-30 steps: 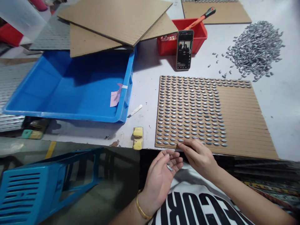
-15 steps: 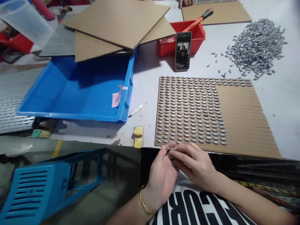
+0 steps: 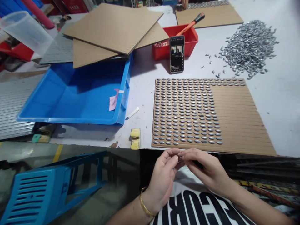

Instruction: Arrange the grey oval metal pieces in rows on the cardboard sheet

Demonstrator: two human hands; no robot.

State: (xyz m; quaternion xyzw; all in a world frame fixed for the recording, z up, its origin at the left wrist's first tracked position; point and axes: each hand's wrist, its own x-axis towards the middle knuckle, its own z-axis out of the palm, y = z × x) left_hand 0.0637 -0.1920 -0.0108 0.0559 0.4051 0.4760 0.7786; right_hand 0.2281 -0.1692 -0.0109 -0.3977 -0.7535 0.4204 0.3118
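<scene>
My left hand and my right hand meet in front of the table edge, their fingertips close together. Whatever lies between the fingers is hidden. Just beyond them is a cardboard sheet with tight rows of silver seed-shaped pieces covering its left part, while its right part shows bare ridges. Neither hand touches the sheet. A loose heap of the same silver pieces lies farther off at the upper right.
A blue plastic tray stands left of the sheet, below stacked cardboard sheets. An upright phone leans before a red bin holding an orange-handled tool. Yellow sponge pieces lie on the table edge. A blue stool stands below left.
My right fingers have left the sheet's near edge. My left hand has turned from palm-up to meet the right, hiding the silver piece it held. The whole scene sits slightly lower and farther left.
</scene>
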